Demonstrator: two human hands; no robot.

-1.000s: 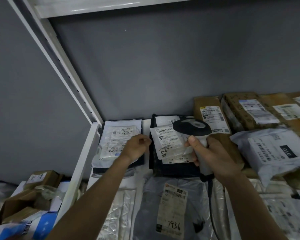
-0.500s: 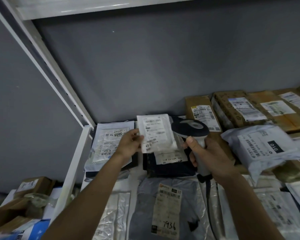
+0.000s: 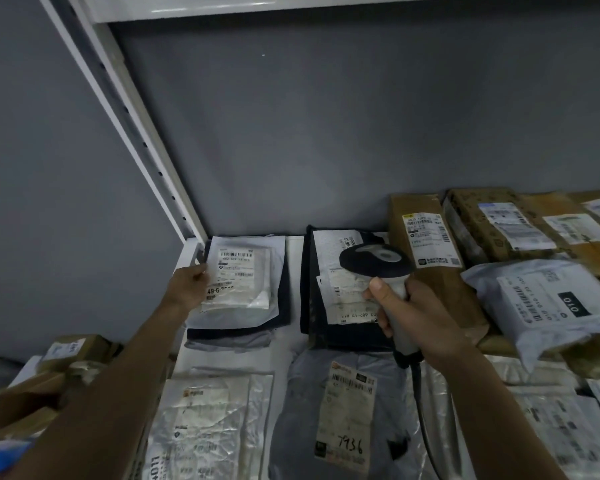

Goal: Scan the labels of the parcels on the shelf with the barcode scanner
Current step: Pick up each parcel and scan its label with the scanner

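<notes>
Head view: left hand (image 3: 187, 284) fingers pinch the small white parcel's (image 3: 238, 280) left edge, while right hand (image 3: 411, 311) fingers wrap the barcode scanner (image 3: 378, 263) handle.

Your left hand (image 3: 191, 285) has carried the small white parcel (image 3: 238, 280) off the dark stack (image 3: 329, 306) under the scanner (image 3: 374, 263) and over to the left pile (image 3: 243, 317), where it now lies label up. That uncovers the labels on the dark stack. Your hand now holds the parcel's left edge.
</notes>
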